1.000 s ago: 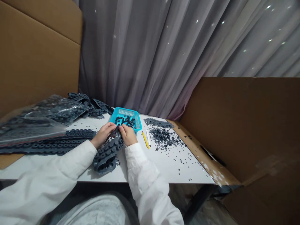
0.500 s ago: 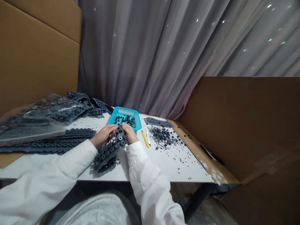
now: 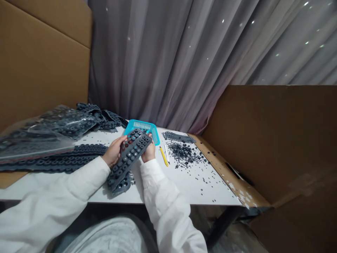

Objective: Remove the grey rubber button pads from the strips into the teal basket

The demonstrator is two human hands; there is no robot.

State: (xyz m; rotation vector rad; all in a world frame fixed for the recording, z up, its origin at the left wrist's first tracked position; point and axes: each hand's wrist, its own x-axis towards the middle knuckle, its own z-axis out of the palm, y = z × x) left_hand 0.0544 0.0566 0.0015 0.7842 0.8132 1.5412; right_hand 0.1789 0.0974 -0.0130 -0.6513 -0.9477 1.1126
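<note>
Between my hands is a dark grey rubber strip (image 3: 131,153) with rows of raised rings and holes, tilted so its ringed face shows. My left hand (image 3: 114,151) grips its left edge. Around the right edge closes my right hand (image 3: 149,150), its fingers partly hidden behind the strip. The strip's lower end folds under and rests on the white tabletop near the front edge. Directly behind it stands a turquoise plastic basket (image 3: 157,136), its small black pieces now mostly covered by the strip.
Right of the basket lie a yellow pen-like tool (image 3: 163,156), a white one (image 3: 166,154), a flat grey perforated strip (image 3: 179,137) and a heap of small black bits (image 3: 183,151). More ringed strips (image 3: 86,151) and a clear plastic bag (image 3: 52,131) fill the left. Cardboard panels (image 3: 276,140) flank the table.
The strip has been opened out and turned, its ringed face now upward and its top end covering more of the basket. My right hand has shifted from the top end to the right edge.
</note>
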